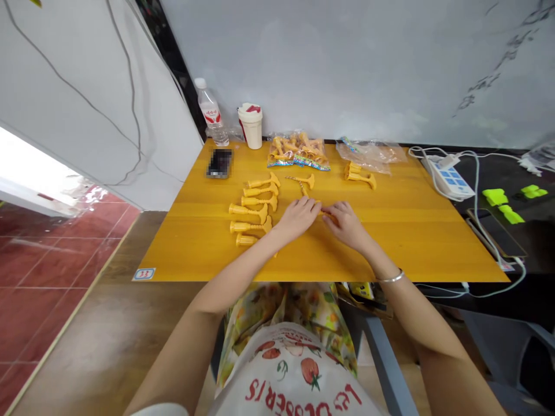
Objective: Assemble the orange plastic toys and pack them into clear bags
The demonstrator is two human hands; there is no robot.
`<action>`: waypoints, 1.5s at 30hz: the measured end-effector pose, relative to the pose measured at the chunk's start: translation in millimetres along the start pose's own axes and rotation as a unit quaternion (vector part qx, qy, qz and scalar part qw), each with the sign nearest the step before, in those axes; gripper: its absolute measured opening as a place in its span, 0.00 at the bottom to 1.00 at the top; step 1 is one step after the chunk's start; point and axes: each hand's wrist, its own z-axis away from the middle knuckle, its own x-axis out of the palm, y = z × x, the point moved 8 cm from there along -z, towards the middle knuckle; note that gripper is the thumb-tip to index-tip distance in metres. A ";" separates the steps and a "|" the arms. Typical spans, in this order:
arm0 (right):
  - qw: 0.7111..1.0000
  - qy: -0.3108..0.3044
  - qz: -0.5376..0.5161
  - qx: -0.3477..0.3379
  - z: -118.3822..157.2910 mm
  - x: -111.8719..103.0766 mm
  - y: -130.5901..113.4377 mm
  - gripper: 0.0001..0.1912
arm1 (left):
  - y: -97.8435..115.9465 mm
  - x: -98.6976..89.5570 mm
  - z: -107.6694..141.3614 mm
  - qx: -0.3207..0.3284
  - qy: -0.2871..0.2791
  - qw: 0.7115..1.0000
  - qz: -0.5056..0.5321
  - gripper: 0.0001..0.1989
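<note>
My left hand (300, 216) and my right hand (344, 222) meet over the middle of the table, fingers closed on a yellow plastic corkscrew (328, 216). Most of it is hidden under the fingers. Just beyond the left hand lie two corkscrew handles (307, 181) with bare metal spirals. Several yellow corkscrews with ribbed sleeves (249, 211) form a column to the left; my left forearm partly covers the nearest one. Farther right, a few yellow ribbed sleeves (352, 171) lie together beside a T-shaped handle end (370, 181).
At the back of the wooden table (416, 237) are a bag of yellow corkscrews (299, 149), an opened clear bag (373, 153), a white cup (251, 126) and a water bottle (212, 115). A phone (219, 163) lies back left. A power strip (451, 176) with cables sits at right.
</note>
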 end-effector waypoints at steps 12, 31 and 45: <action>0.957 -0.091 0.006 -0.275 55.4 -19.9 -43.6 0.12 | -11.7 4.6 20.5 0.032 -0.313 0.909 0.273 0.20; 0.971 -0.080 0.193 -0.120 -31.1 13.9 106.5 0.23 | -9.5 49.1 -23.7 -0.062 -0.193 0.978 0.055 0.17; 0.931 -0.067 0.293 0.208 -56.7 -24.2 178.7 0.21 | -4.9 17.5 -6.6 -0.032 -0.126 0.991 -0.022 0.19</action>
